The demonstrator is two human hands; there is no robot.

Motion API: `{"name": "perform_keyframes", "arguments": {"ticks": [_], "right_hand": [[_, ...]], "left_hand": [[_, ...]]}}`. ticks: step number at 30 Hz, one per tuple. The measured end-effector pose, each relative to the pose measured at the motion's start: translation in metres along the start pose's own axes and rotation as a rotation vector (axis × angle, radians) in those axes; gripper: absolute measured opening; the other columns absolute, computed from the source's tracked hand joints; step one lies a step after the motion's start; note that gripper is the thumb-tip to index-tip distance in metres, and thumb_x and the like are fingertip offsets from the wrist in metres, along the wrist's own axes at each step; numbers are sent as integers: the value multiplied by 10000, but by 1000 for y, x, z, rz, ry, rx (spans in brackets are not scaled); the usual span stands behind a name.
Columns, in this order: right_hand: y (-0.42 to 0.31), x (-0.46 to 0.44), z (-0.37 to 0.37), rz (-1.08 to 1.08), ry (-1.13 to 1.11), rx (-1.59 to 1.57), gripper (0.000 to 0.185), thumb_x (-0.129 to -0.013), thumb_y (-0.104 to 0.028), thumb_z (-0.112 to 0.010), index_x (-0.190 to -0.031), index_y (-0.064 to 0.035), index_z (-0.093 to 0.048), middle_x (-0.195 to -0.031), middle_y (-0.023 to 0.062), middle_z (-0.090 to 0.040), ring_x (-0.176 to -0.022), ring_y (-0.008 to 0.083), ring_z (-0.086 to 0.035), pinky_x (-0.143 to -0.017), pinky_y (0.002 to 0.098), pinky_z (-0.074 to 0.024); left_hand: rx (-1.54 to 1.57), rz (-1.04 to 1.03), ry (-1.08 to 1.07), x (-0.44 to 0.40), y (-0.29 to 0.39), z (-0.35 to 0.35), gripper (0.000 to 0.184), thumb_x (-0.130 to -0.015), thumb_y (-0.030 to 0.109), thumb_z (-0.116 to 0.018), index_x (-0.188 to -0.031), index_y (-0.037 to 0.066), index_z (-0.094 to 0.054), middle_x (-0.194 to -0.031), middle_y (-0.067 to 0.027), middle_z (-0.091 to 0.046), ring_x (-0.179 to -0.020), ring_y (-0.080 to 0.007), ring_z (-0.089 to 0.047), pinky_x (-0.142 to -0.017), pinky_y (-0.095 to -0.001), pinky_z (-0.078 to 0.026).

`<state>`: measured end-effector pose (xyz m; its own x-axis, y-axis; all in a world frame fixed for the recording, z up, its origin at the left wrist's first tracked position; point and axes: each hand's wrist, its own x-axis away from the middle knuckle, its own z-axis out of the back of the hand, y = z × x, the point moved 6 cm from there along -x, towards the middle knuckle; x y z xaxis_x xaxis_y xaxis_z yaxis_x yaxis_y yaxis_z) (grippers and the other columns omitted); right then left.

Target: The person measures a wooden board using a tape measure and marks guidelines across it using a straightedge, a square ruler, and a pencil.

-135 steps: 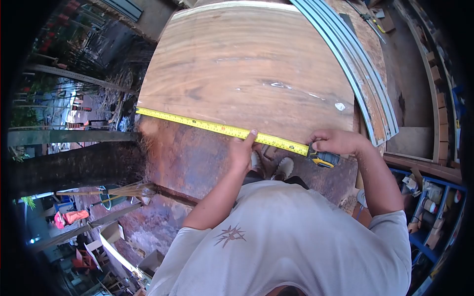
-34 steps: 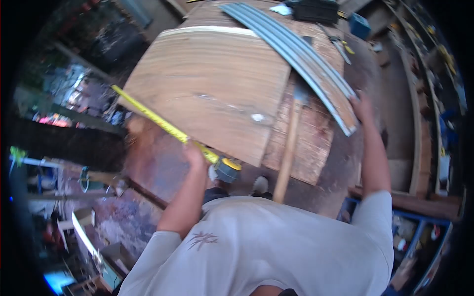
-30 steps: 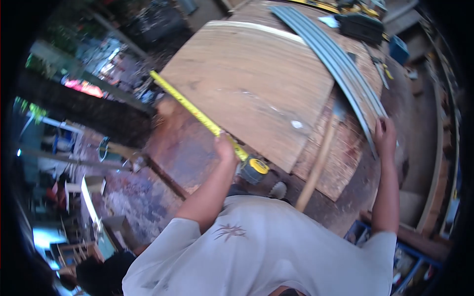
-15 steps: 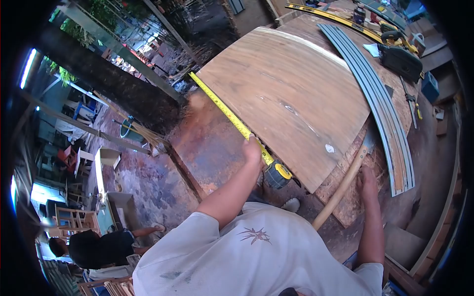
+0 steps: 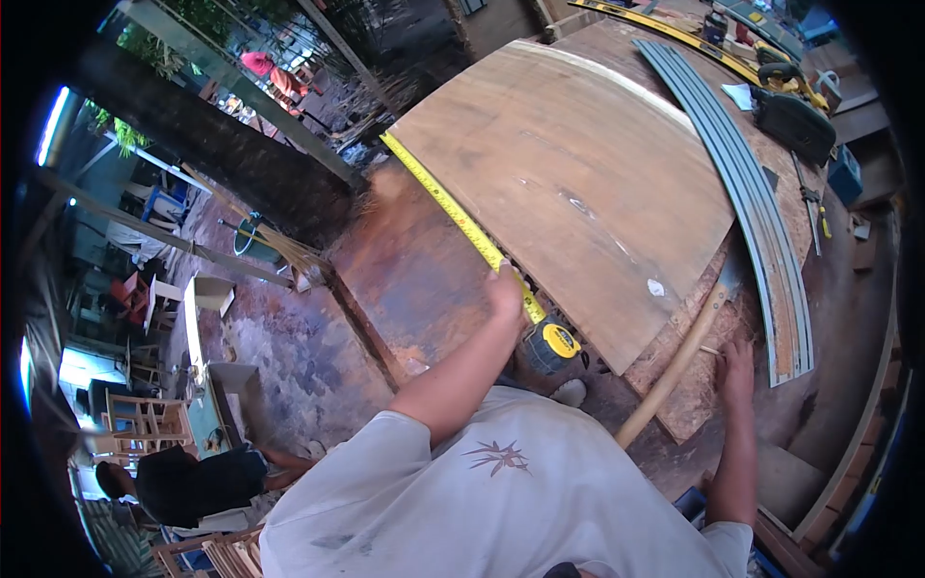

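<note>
My left hand (image 5: 503,292) is closed around the yellow blade of a tape measure (image 5: 441,199), which stretches along the left edge of a wide wooden board (image 5: 568,183). The grey and yellow tape case (image 5: 550,347) hangs just below this hand, beside the board's near corner. My right hand (image 5: 737,371) is closed on a thin, light stick that looks like a pencil (image 5: 710,351), above the chipboard to the right. Close by, a long wooden handle (image 5: 670,374) with a metal head slants past the board's near right corner.
Long grey metal strips (image 5: 740,159) lie right of the board. A yellow level (image 5: 674,37), a black tool case (image 5: 794,125) and a clamp (image 5: 807,197) lie on the table beyond. A person in a dark shirt (image 5: 198,485) is at lower left. A tree trunk (image 5: 212,154) stands behind.
My right hand has moved slightly right and down, away from the wooden handle, and the thin stick now shows in its fingers. My left hand stays on the tape; the view has shifted slightly.
</note>
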<state>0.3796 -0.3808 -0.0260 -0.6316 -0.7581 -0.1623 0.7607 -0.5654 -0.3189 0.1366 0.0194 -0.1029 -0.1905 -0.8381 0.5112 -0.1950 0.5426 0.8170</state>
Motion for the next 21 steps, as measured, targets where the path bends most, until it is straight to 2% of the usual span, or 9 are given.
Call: {"name": "perform_keyframes", "arguments": {"ticks": [8,11,13,14,16,17,19,20,21], "right_hand": [[15,52,7,-216,52,-85,105,-846,-11,-593,-946,-20,-560,-968,194,-556,-922,400,-533,-816,467,-431],[16,69,6,-259,45,-42,104,-859,-12,-592,-958,-12,-561,-937,185,-569,-882,373,-552,-787,422,-448],[19,81,5,-307,120,-148,81,-898,-31,-582,-971,-8,-554,-846,135,-560,-777,275,-572,-725,363,-463],[17,85,6,-312,118,-143,81,-898,-31,-582,-971,-8,-554,-846,135,-560,-777,275,-572,-725,363,-463],[13,90,10,-527,148,-408,44,-913,-17,-575,-944,2,-550,-823,84,-559,-781,188,-592,-708,334,-476],[14,91,9,-526,149,-403,44,-913,-17,-575,-944,2,-550,-823,84,-559,-781,188,-592,-708,334,-476],[18,94,0,-589,176,-647,47,-943,-46,-562,-943,-5,-538,-810,34,-531,-732,103,-571,-666,268,-480],[10,86,5,-584,172,-647,47,-943,-46,-562,-943,-5,-538,-810,34,-531,-732,103,-571,-666,268,-480],[-1,77,10,-570,191,-818,64,-941,-62,-570,-947,-10,-532,-818,34,-538,-714,104,-577,-643,263,-493]], "left_hand": [[-48,-17,16,20,11,-16,218,-1014,285,-437,-893,104,-461,-685,-11,-478,-542,-132,-469,-473,-291,-411],[-32,-17,19,24,12,-21,206,-1017,269,-425,-913,100,-480,-689,-6,-477,-549,-130,-469,-491,-290,-415],[-15,-13,28,25,12,-22,197,-1019,269,-417,-915,114,-479,-677,5,-456,-534,-131,-453,-476,-287,-411],[-13,-16,41,25,13,-22,195,-1019,263,-418,-916,109,-481,-678,6,-456,-539,-131,-453,-486,-289,-414],[-9,-15,50,22,8,-20,194,-1018,256,-419,-918,104,-484,-679,7,-456,-543,-131,-452,-497,-290,-416],[-8,-35,24,16,5,-18,217,-1020,263,-417,-946,76,-498,-716,-20,-495,-572,-143,-491,-519,-308,-438],[-2,-56,4,14,2,-18,247,-1022,270,-416,-973,49,-513,-754,-47,-535,-601,-156,-530,-540,-325,-460],[-42,-52,10,15,3,-19,222,-1021,260,-416,-950,68,-502,-727,-25,-506,-577,-141,-493,-523,-310,-440],[-83,-48,16,17,4,-20,201,-1019,249,-416,-926,88,-491,-699,-4,-478,-553,-126,-457,-506,-294,-419]]}}
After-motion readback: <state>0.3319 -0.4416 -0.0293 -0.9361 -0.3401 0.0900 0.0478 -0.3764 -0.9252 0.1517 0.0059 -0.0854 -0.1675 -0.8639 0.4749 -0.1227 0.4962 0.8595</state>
